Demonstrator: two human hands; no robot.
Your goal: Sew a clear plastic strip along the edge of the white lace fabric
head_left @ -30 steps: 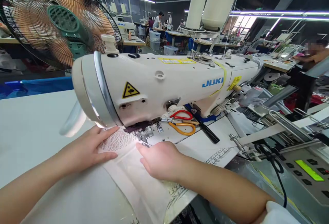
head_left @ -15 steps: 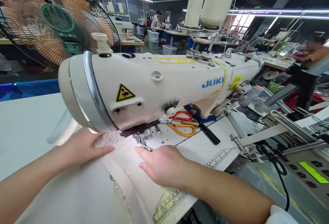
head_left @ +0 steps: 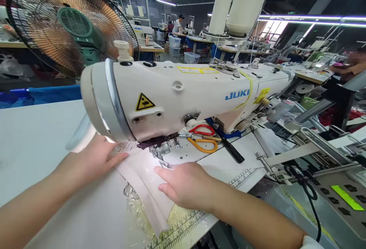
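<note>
A: Surroundings, head view?

B: Cream industrial sewing machine (head_left: 183, 96) fills mid-frame; its head overhangs and hides the needle area. Green-hubbed cage fan (head_left: 71, 24) upper left. Two white thread cones (head_left: 246, 1) at top centre. Red-handled scissors (head_left: 201, 130) and orange-handled scissors (head_left: 203, 145) lie on the machine bed, right of the metal presser foot (head_left: 158, 154). Grey control panel with a green display (head_left: 345, 197) lower right.

A: Writing?

B: "JUKI" in blue on the machine arm; a yellow triangular warning sticker (head_left: 144, 102) on the head. Printed ruler strip (head_left: 183, 226) along the table edge, figures not readable.

A: Hands?

B: Left hand (head_left: 94, 161) flat, fingers extended, palm down on the cream lace-edged fabric piece (head_left: 145, 188), left of the foot. Right hand (head_left: 185, 184) also flat and open, pressing the fabric just in front of the foot. Neither grips. The fabric lies lower centre, running under the foot.
</note>
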